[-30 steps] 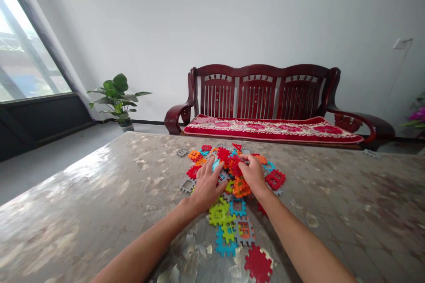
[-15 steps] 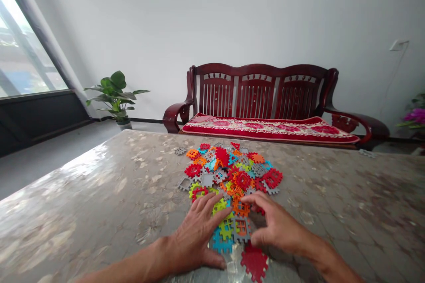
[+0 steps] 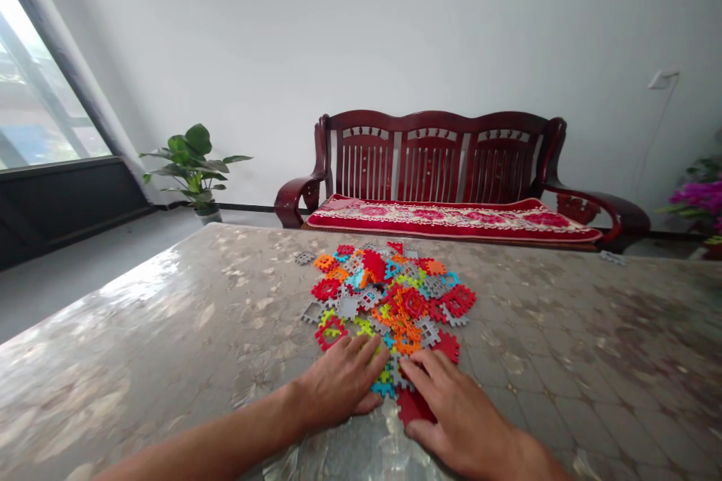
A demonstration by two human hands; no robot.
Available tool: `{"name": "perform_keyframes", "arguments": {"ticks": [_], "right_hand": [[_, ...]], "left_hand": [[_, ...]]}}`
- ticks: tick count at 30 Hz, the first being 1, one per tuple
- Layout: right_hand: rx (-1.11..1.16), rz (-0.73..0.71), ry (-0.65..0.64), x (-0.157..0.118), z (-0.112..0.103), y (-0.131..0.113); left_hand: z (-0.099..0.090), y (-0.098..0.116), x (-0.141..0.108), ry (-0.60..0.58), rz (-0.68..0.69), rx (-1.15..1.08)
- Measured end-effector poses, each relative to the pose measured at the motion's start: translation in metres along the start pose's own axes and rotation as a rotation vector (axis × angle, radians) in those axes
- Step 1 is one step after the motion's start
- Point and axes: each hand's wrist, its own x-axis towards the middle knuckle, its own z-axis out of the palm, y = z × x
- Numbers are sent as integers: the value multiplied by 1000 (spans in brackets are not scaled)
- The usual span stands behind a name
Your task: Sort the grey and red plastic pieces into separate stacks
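Note:
A heap of interlocking plastic tiles [image 3: 414,303] with toothed edges lies on the table, in red, orange, grey, green and blue. My left hand [image 3: 345,374] rests over the near left of the heap, covering green and blue tiles, its fingers stretched out. My right hand [image 3: 451,407] is on the near right, thumb and fingers apart, over a solid red tile [image 3: 411,404] partly hidden beneath it. Between the hands, a grey tile [image 3: 399,372] shows close to the right fingertips. A red ring-shaped tile [image 3: 330,333] sits just beyond my left fingers.
The table [image 3: 186,361] has a shiny patterned cover. One grey tile [image 3: 304,258] lies left of the heap, another grey piece [image 3: 612,258] near the far right edge. Behind stands a dark red wooden bench [image 3: 429,158] with a red floral cushion. A potted plant [image 3: 195,165] stands left.
My right hand has come back towards me and over the solid red tile, which now sits closer in against the grey tile. My left hand has shifted slightly, its fingers drawn closer together.

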Motion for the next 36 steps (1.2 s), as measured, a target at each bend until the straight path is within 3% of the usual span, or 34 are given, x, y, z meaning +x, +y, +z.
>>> {"name": "perform_keyframes", "arguments": {"ticks": [7,13,18,23,30,36], "right_hand": [[-269,-172,247,0,21,7],[-220,-239,315,20,9,21],[-147,-150,361,43,2,31],[-53,-99,382,52,15,37],[327,121,497,75,8,42],[380,209,502,111,-16,54]], "left_hand": [[-7,-6,10,21,76,103],[-6,-9,21,35,51,87],[-11,-6,30,14,-83,38],[-18,-10,36,34,-200,-62],[-38,-27,49,215,-400,-356],[-55,-49,73,353,-496,-442]]}}
